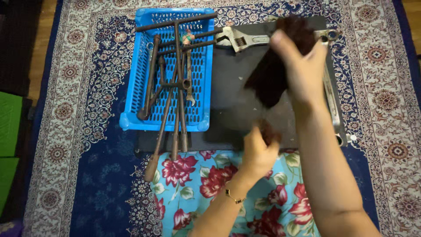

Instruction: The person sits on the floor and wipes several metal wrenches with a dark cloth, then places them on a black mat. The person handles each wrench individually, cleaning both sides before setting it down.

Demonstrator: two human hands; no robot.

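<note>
Dark brown cloth [274, 66] stretched between both hands over the black mat [237, 109], which is the landmark here. Right hand [300, 66] grips the cloth's upper end above the mat's far right part, fingers closed round the fabric, thumb up. Left hand [258, 151] is clenched on the cloth's lower end at the mat's near edge; a thin bracelet [234, 198] shows on that wrist. Cloth is blurred, so its weave cannot be told.

Blue plastic basket [169, 70] sits on the mat's left part, overlapping its left edge. It holds several rusty long-handled tools [175, 83]; their handles stick out over the basket's near wall and past the mat's near edge. One T-shaped tool lies across the basket's far rim.

Adjustable wrench [239, 40] lies at the mat's far edge, just right of the basket, its handle running behind the cloth. A long silver spanner [331, 96] lies along the mat's right edge, partly hidden by the right forearm.

Mat rests on a patterned blue and cream rug [87, 131]. Floral fabric [193, 188], turquoise with red flowers, lies just nearer than the mat's near edge, under both forearms.
</note>
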